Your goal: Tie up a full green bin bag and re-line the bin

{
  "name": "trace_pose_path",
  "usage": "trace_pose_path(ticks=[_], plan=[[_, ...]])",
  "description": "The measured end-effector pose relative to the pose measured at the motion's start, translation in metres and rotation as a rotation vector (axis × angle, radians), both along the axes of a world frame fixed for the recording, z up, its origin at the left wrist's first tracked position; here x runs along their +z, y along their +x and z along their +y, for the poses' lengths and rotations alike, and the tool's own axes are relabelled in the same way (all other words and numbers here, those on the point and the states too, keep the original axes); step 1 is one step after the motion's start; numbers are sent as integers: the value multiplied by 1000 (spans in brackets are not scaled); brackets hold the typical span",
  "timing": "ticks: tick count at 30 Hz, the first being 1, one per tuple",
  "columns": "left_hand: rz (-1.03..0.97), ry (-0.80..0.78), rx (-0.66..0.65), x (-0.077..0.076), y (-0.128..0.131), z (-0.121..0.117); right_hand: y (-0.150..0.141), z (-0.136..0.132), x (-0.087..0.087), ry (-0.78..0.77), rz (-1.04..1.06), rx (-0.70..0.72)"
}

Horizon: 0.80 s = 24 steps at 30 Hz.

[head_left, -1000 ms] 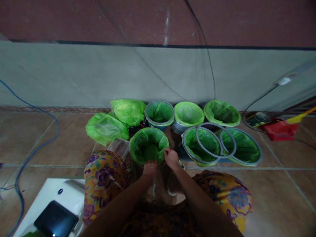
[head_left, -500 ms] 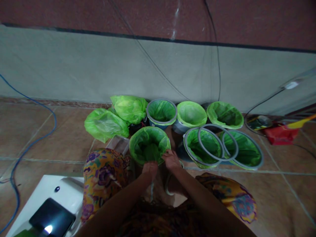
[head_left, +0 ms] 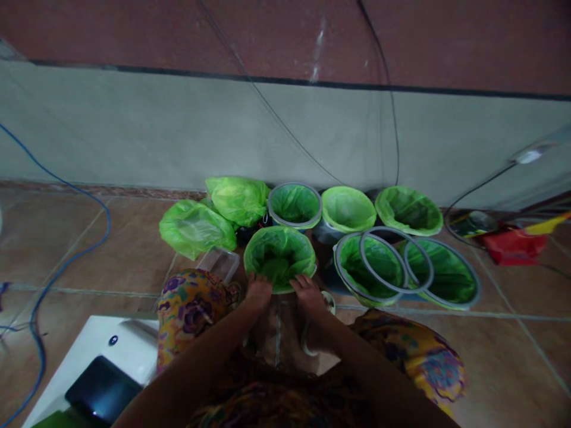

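Note:
A small bin lined with a green plastic bag (head_left: 279,257) stands on the tiled floor just ahead of my knees. My left hand (head_left: 257,292) rests on the near left of its rim, fingers curled over the bag's edge. My right hand (head_left: 308,292) presses on the near right of the rim, fingers bent down on the green plastic. Part of a grey ring (head_left: 329,300) shows on the floor under my right wrist.
Several more green-lined bins (head_left: 348,208) stand along the wall, with a loose grey ring (head_left: 396,259) lying across two of them. Two filled green bags (head_left: 196,226) lie to the left. A clear plastic box (head_left: 219,263), a white stool with a dark tablet (head_left: 103,395), cables and a red dustpan (head_left: 513,246) are around.
Both hands have shifted left along the near rim: the left from the front to the left side, the right from the right edge to the front. The view has shifted slightly.

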State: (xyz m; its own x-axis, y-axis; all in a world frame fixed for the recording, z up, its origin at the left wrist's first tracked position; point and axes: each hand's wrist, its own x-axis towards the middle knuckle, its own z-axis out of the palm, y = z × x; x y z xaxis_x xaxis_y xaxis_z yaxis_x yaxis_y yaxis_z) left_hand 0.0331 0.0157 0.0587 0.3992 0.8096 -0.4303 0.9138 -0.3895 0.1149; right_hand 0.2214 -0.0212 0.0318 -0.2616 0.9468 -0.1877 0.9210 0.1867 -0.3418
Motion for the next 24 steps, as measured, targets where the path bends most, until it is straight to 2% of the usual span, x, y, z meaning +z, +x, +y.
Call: trace_pose_path(ticks=[3, 5, 7, 9, 12, 17, 20, 24], plan=[[46, 61, 44, 14, 0, -6, 10, -2, 5, 58, 105, -269], [-10, 67, 41, 20, 5, -13, 19, 2, 5, 15, 144, -534], [-99, 53, 38, 19, 15, -18, 26, 9, 2, -24, 190, -692], [-144, 30, 51, 15, 25, -20, 27, 14, -4, -2, 255, -700], [-113, -25, 43, 4, 36, -17, 18, 15, -14, 25, 324, -624], [-67, -50, 0, -6, 35, -11, 8, 4, -31, -93, 339, -577], [-55, -50, -30, -6, 33, -9, 13, 0, -39, -96, 325, -596], [-59, -64, -66, -5, 34, -6, 25, 5, -42, 25, 340, -699]])
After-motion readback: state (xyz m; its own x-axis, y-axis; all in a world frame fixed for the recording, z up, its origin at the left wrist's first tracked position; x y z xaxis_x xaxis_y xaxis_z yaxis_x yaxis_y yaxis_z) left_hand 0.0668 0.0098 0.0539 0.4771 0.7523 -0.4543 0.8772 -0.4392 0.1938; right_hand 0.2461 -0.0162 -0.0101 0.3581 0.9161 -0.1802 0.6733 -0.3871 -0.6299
